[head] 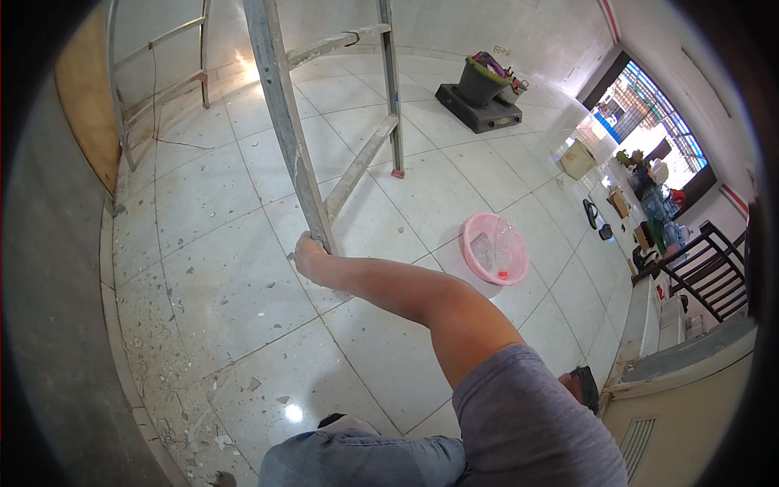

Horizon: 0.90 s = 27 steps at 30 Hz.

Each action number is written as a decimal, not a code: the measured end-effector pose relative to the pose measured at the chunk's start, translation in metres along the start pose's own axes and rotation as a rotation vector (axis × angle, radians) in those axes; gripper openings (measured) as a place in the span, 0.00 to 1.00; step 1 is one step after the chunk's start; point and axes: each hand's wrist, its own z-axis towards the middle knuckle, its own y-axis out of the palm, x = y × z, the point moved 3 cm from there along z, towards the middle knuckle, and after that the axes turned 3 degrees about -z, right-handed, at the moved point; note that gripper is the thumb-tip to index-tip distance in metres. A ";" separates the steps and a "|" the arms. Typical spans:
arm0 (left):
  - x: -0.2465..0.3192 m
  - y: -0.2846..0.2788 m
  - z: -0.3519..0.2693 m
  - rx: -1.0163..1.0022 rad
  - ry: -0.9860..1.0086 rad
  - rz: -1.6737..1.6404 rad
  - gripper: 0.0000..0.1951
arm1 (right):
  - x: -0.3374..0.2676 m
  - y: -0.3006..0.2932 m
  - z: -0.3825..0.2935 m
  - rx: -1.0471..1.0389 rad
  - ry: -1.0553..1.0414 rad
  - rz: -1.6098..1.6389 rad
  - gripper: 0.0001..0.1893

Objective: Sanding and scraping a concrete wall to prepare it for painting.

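Observation:
My right hand [311, 257] is closed around the lower end of a metal ladder leg [296, 152], just above the tiled floor. The ladder is scuffed and spattered. Slanted rungs [362, 167] join this leg to a farther leg [392, 91] with a red foot. I cannot tell whether the held leg touches the floor. My right arm stretches across the view from a grey-purple sleeve. My left hand is out of view. At the bottom edge lies a small brown shape [225, 479], cut off and unclear. My jeans-clad knee [365, 459] shows at the bottom.
A pink plastic basin [496, 248] holds clear plastic items. Farther back, a dark bucket [482, 82] stands on a black case [478, 109]. Another ladder [161, 45] is at the far left. Broken chips [176, 420] litter the floor along the left wall. Sandals [590, 213] lie right.

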 end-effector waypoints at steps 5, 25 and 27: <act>-0.061 0.043 0.007 0.133 -0.005 0.651 0.35 | -0.001 0.001 -0.005 0.048 0.015 -0.002 0.12; 0.050 0.184 -0.118 0.150 -0.013 0.874 0.26 | 0.005 -0.003 -0.027 -0.061 -0.208 0.054 0.16; 0.057 0.177 -0.121 0.171 -0.048 0.887 0.25 | 0.002 0.014 -0.018 0.041 -0.153 0.077 0.08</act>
